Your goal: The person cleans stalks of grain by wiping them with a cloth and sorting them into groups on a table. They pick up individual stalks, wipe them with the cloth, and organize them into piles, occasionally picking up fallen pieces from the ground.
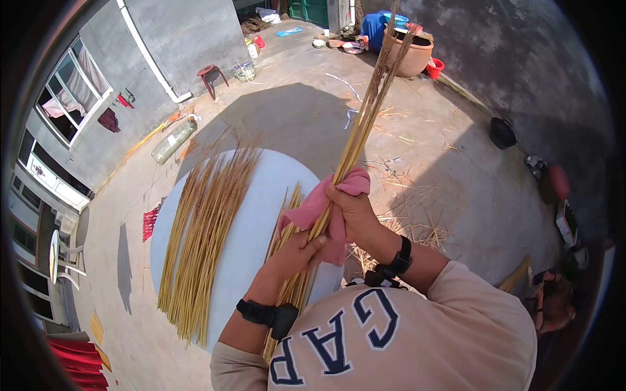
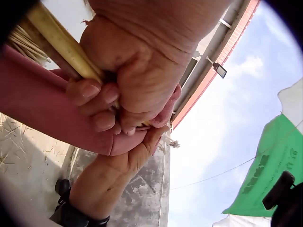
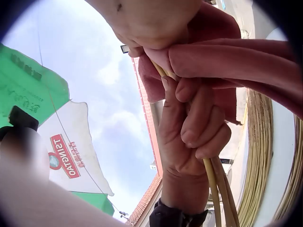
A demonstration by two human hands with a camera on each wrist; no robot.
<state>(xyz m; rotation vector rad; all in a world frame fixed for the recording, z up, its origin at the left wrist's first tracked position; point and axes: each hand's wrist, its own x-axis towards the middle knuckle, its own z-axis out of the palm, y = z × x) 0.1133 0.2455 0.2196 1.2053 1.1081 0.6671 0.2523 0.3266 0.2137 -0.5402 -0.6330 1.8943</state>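
Observation:
A bundle of long dry stalks with brown feathery tops slants up and away from the person. A pink cloth is wrapped round its middle, with loose ends hanging. The right hand grips the cloth and the stalks inside it, thumb along the bundle. Lower down, the left hand holds the stalks' bare ends; its fingers curl round them in the right wrist view, just under the cloth. Beneath the hands, more stalks lie on the round pale table, partly hidden by the left arm.
A wide spread of stalks covers the table's left part. Straw scraps litter the concrete floor on the right. Farther off stand a red stool, a large clay pot and a red bucket. A green and white parasol hangs overhead.

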